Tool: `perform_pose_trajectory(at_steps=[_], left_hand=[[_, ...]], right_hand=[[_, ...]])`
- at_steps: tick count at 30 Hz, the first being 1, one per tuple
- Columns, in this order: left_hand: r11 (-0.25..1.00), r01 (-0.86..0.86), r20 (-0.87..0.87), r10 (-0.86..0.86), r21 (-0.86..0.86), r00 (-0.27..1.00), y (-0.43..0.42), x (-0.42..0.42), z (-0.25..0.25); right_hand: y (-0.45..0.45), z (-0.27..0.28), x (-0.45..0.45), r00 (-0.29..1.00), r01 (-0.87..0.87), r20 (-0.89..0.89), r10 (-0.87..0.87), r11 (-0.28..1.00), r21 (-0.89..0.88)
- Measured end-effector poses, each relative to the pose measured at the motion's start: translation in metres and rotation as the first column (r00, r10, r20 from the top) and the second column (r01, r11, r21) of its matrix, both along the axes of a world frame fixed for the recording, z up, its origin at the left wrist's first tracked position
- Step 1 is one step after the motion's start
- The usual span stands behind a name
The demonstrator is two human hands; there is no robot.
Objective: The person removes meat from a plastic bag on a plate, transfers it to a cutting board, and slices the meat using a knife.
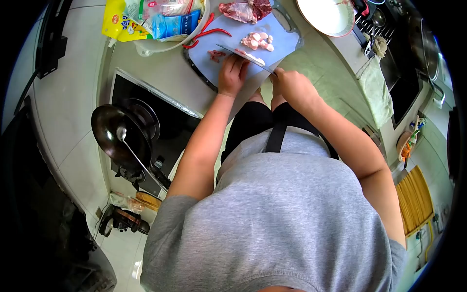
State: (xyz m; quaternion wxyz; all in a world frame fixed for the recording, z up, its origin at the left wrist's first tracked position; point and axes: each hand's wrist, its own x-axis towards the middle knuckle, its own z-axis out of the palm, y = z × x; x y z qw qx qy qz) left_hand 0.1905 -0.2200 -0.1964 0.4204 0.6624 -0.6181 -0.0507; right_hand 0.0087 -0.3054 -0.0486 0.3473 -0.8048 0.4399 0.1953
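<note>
My right hand (294,87) grips the handle of a kitchen knife (266,69). Its blade slants up and left across a blue-grey cutting board (287,46). Curled fingers of my left hand (232,73) press down on the board close to the blade; what lies under them is hidden. Along the blade's far side lies a pale, fatty strip of meat (253,57). Beyond it is a small pile of pinkish-white meat chunks (258,41). Darker red meat scraps (216,56) lie left of the blade, and a large piece of raw meat (245,10) sits at the board's far edge.
Red chillies (206,34) lie at the board's left, beside a white basin (146,48) of food packets. A wok (114,134) with a ladle (121,134) stands on the left hob. A white bowl (326,17) and a hanging cloth (374,90) are at right.
</note>
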Motion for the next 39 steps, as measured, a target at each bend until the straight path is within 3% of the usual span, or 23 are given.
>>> perform_pose_trajectory(at_steps=[4, 7, 10, 12, 17, 19, 26, 31, 34, 39], left_hand=[[1.000, 0.007, -0.040, -0.006, 0.009, 0.999, 0.002, 0.002, 0.001], [1.000, 0.008, -0.047, -0.008, 0.007, 0.999, 0.000, 0.005, 0.003], [0.999, 0.022, -0.038, -0.020, 0.041, 0.999, 0.001, 0.006, 0.008], [0.998, 0.040, -0.026, -0.038, 0.058, 0.999, 0.003, 0.008, 0.009], [0.999, 0.011, 0.008, -0.011, 0.036, 1.000, 0.003, 0.006, 0.000], [0.999, 0.011, 0.005, -0.011, 0.041, 1.000, 0.003, 0.006, 0.002], [0.996, 0.074, -0.057, -0.071, 0.053, 0.996, -0.001, 0.005, 0.015], [0.991, 0.124, -0.086, -0.119, 0.059, 0.989, -0.002, 0.011, 0.029], [0.993, -0.100, -0.009, 0.100, 0.062, 0.995, -0.008, 0.029, 0.038], [0.978, -0.171, 0.127, 0.156, 0.119, 0.980, -0.040, 0.064, 0.024]], right_hand=[[0.001, 0.000, -0.010, 0.999, -0.029, 0.025, 0.029, 1.000, 0.007], [-0.003, -0.004, -0.004, 1.000, -0.025, 0.001, 0.025, 0.993, 0.116], [-0.004, -0.042, 0.025, 1.000, 0.012, 0.018, -0.013, 0.997, 0.076], [-0.015, -0.066, 0.052, 0.987, -0.081, 0.140, 0.081, 0.997, -0.003], [-0.007, -0.049, 0.024, 0.994, -0.068, 0.087, 0.067, 0.998, 0.005], [-0.005, -0.046, 0.014, 0.999, -0.049, -0.017, 0.050, 0.998, 0.043], [-0.028, -0.064, 0.042, 0.985, -0.085, 0.153, 0.082, 0.996, 0.012], [-0.051, -0.045, 0.017, 0.990, -0.029, 0.135, 0.032, 0.999, -0.026], [-0.050, -0.035, 0.013, 0.989, -0.004, 0.145, 0.008, 1.000, -0.027], [-0.036, -0.036, 0.010, 0.955, 0.174, 0.242, -0.169, 0.985, 0.004]])
